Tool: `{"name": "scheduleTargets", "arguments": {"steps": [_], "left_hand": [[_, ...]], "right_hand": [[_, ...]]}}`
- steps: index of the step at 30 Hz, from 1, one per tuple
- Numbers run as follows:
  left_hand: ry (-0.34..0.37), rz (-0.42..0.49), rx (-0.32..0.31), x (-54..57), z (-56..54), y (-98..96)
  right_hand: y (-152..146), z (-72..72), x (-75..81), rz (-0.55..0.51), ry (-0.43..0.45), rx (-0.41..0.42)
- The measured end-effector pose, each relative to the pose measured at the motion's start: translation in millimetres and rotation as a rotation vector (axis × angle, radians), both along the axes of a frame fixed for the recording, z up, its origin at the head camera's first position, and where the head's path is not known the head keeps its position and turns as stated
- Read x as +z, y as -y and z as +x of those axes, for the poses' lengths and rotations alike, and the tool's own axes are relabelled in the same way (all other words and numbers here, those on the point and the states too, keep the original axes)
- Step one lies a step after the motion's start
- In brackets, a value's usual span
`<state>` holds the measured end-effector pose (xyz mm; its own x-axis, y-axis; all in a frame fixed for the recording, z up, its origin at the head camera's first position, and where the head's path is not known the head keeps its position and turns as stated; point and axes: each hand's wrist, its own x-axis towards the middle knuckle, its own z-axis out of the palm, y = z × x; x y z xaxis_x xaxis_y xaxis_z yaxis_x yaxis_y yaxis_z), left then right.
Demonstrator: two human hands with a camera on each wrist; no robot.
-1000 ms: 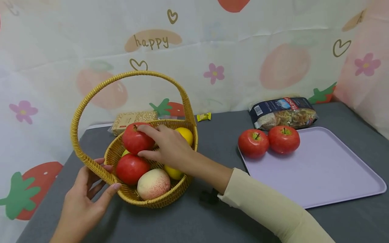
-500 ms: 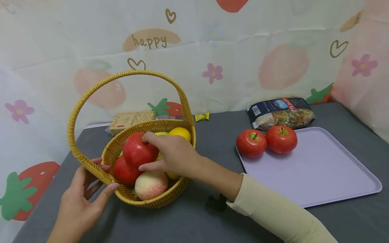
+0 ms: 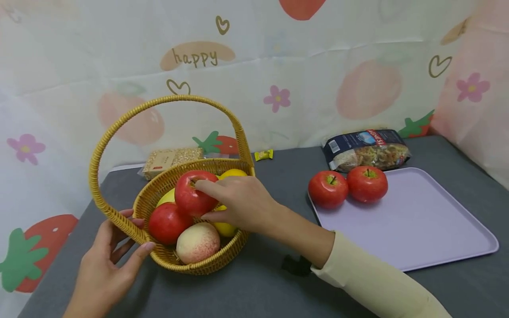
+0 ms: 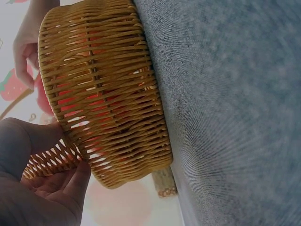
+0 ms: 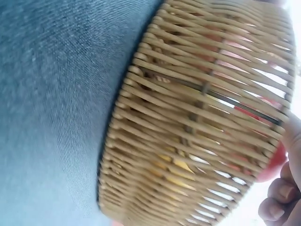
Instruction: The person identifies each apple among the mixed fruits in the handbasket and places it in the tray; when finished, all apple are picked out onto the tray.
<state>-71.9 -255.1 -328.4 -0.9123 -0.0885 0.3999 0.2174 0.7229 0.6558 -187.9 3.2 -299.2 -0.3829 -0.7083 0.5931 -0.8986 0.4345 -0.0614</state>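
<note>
A yellow wicker basket (image 3: 207, 267) with a tall arched handle stands on the left of the table. My left hand (image 3: 105, 263) holds its left side where the handle meets the rim; in the left wrist view, thumb and fingers lie around that spot. My right hand (image 3: 248, 205) grips a red apple (image 3: 191, 196) by its top and side, above the other fruit inside the basket. Below it lie another red fruit (image 3: 169, 224), a pale pink peach (image 3: 198, 243) and yellow fruit (image 3: 226, 227), partly hidden by the hand and apple.
Two red apples (image 3: 328, 190) sit at the left corner of a lilac tray (image 3: 413, 221). Behind the tray lies a pasta bag (image 3: 366, 149). A packet of grains (image 3: 171, 160) lies behind the basket, and a small yellow wrapper (image 3: 263, 155) lies by the back cloth.
My right hand has carried the apple from the basket's back left, down and then to the right, uncovering the red fruit below. The left hand keeps its hold on the basket.
</note>
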Motion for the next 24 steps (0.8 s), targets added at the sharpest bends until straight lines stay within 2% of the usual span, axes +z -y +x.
{"name": "scheduleTargets", "arguments": {"steps": [9,15,24], "left_hand": [[0.000,0.000,0.000,-0.1,-0.2,-0.9],[-0.010,0.008,-0.005,-2.0,0.4,0.4],[-0.023,-0.007,-0.012,-0.9,0.3,0.6]], "right_hand": [[-22.8,11.2,13.0,0.029,0.112,-0.083],[-43.9,17.4,15.9,0.001,0.107,-0.128],[-93.5,18.9,19.5,-0.067,0.064,-0.215]]}}
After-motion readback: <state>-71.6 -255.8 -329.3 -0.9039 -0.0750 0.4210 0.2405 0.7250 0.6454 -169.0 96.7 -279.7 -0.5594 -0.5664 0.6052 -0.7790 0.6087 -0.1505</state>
